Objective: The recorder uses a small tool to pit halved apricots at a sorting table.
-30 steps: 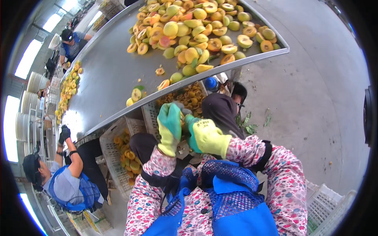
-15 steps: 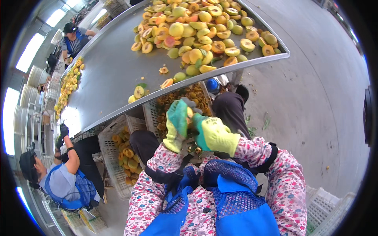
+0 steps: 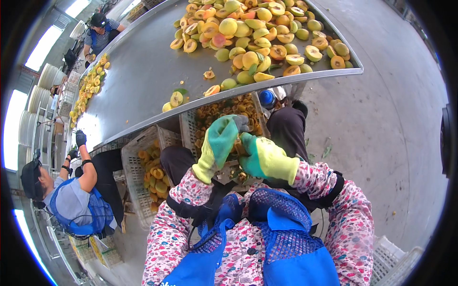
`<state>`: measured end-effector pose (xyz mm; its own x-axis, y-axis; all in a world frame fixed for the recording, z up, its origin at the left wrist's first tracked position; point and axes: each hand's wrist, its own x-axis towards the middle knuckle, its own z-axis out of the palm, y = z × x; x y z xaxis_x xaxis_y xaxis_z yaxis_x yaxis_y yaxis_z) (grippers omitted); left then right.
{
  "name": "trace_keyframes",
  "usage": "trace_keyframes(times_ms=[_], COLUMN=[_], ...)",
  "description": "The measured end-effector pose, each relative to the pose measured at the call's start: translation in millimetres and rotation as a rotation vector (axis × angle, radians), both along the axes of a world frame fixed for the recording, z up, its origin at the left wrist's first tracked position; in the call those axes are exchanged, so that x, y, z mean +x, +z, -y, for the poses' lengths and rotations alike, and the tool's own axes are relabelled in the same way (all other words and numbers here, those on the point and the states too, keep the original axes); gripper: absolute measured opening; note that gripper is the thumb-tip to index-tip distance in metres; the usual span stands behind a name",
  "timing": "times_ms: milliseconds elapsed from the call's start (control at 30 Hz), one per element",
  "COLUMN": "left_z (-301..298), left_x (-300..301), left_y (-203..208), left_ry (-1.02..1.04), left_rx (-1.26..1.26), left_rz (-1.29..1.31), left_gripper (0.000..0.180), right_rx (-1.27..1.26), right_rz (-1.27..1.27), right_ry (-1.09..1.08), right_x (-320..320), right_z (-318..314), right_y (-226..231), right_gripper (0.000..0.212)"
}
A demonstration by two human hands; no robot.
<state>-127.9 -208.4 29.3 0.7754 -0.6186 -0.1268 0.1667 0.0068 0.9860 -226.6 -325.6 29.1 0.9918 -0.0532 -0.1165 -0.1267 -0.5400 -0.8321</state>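
Head view, item by item, as I read it from my station.

Left hand (image 3: 218, 145): green-and-yellow glove, raised over the lap, fingers curled down toward the other hand. A second ago it stood upright and more spread; now it is bent over and closed in.

Right hand (image 3: 266, 159): same kind of glove, fingers folded, pressed against the left. Between the two gloves I make out a small orange-yellow fruit piece (image 3: 237, 148), mostly hidden; which fingers actually grip it I cannot tell.

Change noted: the hands have come together above the white crate of pits and scraps (image 3: 224, 112), which sits below the near edge of the desk (image 3: 143, 76). I judge that the fruit is being split or stoned over that crate.

Desk: steel, tilted in the view; heap of whole and halved yellow fruit (image 3: 257, 33) at its far right corner, a few loose halves (image 3: 176, 98) by the near edge.

Second crate of halved fruit (image 3: 150, 171): left of the lap, under the desk.

Co-worker in blue apron (image 3: 71, 200): seated at the left.
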Motion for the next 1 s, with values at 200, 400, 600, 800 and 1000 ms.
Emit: trace_keyframes(times_ms=[200, 400, 600, 800, 1000], left_z=[-22, -31, -30, -33, -97], left_x=[27, 33, 11, 11, 36], left_y=[-6, -14, -21, -37, -25], left_ry=[-0.238, -0.358, -0.13, 0.4, 0.656], left_rx=[0.039, 0.13, -0.175, -0.124, 0.14], left_rz=[-0.364, -0.051, -0.169, 0.156, 0.586], left_gripper=[0.032, 0.032, 0.033, 0.031, 0.027], right_rx=[-0.305, 0.709, 1.294, 1.547, 0.798], right_rz=[0.047, -0.314, -0.425, -0.239, -0.051], right_ry=[0.211, 0.11, 0.069, 0.074, 0.134], right_x=[4, 6, 8, 14, 47], right_z=[-6, -2, -3, -26, -28], right_y=[-21, -4, -12, -5, -38], right_gripper=[0.04, 0.017, 0.014, 0.015, 0.023])
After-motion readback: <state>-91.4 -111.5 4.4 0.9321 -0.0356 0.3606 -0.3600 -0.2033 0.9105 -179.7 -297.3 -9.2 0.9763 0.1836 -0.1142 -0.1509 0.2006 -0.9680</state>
